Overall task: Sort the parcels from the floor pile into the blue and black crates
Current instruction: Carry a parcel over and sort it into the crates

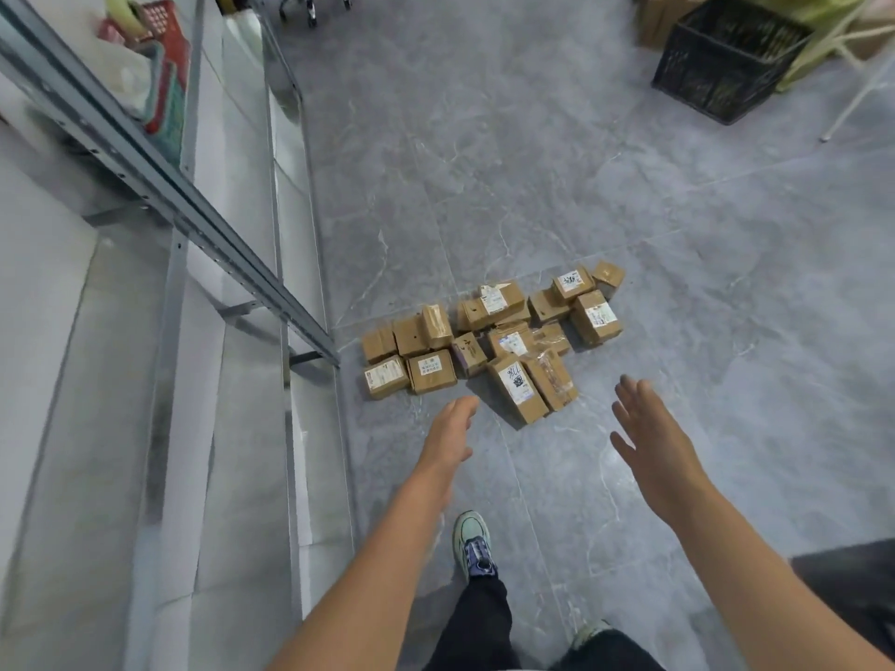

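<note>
I've got left hand [448,435] and right hand [646,428] empty, fingers straight, reaching toward cardboard parcels [494,339] all heaped on the grey floor [532,162], black crate [726,60] far off, sorting barely begun

Even, soft indoor light, faint shadows; wide-angle bending and blur toward edges.

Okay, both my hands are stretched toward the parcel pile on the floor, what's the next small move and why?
Probably lower the right hand onto the nearest parcel, the one with the handwritten white label at the front edge of the pile, and grip it. Both it and the left hand are open and empty, and that parcel lies uncovered between them.
</note>
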A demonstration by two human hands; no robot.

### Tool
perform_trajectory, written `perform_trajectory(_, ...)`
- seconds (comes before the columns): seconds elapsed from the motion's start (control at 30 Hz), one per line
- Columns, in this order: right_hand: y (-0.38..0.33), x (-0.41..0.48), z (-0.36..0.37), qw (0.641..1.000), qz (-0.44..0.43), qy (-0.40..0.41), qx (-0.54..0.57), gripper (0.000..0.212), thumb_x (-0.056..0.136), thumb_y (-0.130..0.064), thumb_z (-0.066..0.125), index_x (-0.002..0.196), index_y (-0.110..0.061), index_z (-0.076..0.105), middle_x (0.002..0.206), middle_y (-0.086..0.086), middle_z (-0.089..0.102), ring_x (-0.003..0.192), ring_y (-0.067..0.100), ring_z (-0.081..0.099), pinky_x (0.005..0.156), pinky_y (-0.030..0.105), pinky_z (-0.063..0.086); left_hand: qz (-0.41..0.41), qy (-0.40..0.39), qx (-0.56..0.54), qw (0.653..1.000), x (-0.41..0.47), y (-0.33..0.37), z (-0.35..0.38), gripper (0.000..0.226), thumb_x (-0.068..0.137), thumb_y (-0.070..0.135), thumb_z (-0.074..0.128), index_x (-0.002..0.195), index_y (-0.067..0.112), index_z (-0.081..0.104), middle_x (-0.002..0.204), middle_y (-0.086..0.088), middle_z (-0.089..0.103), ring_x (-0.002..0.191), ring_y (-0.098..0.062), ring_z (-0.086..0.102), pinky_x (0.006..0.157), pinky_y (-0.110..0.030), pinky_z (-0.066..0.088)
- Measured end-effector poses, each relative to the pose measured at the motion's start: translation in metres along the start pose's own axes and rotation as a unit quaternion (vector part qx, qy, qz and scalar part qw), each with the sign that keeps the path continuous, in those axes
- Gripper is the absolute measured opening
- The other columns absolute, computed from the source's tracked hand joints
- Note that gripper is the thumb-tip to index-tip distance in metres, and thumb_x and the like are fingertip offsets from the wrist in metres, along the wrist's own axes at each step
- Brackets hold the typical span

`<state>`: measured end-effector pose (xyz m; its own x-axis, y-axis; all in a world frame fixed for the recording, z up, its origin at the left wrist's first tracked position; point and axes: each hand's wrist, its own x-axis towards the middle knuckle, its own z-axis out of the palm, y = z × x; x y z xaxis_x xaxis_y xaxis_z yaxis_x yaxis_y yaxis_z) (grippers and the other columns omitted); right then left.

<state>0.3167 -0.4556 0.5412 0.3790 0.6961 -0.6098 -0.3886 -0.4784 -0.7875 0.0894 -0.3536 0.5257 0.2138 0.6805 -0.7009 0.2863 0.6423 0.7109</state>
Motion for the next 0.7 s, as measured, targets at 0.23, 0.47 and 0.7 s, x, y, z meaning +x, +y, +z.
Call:
perform_trajectory(0.23,-0.004,0.034,0.015,0.998,0.020,0.055,0.029,0.075,0.100,-0.068,0.037,0.165,-0.031,0.028,0.169,-0.013,0.029,0.154,0.012,0.030,0.128,0.047,0.023,-0.007,-0.058,0.053,0.997,0.063,0.046,-0.006,0.054,0.104,0.047,0.047,0.152,0.022,0.045,0.156,0.002,0.045,0.143,-0.016,0.041,0.115,-0.046,0.038)
perform_trajectory(0.47,0.005,0.084,0.011,0.993,0.064,0.077,0.064,0.085,0.093,-0.072,0.041,0.165,-0.029,0.027,0.170,-0.011,0.027,0.155,0.012,0.028,0.127,0.048,0.024,-0.026,-0.072,0.096,0.992,0.121,0.070,0.012,0.041,0.105,0.043,0.047,0.141,0.024,0.049,0.146,0.003,0.050,0.137,-0.015,0.044,0.110,-0.044,0.040)
perform_trajectory(0.7,0.026,0.166,-0.004,0.983,0.117,0.094,0.101,0.069,0.104,-0.063,0.038,0.164,-0.028,0.031,0.169,-0.010,0.030,0.154,0.012,0.031,0.126,0.047,0.028,-0.059,-0.070,0.171,0.981,0.186,0.078,0.042,0.012,0.104,0.043,0.047,0.096,0.041,0.055,0.123,0.010,0.055,0.114,-0.006,0.052,0.100,-0.039,0.043)
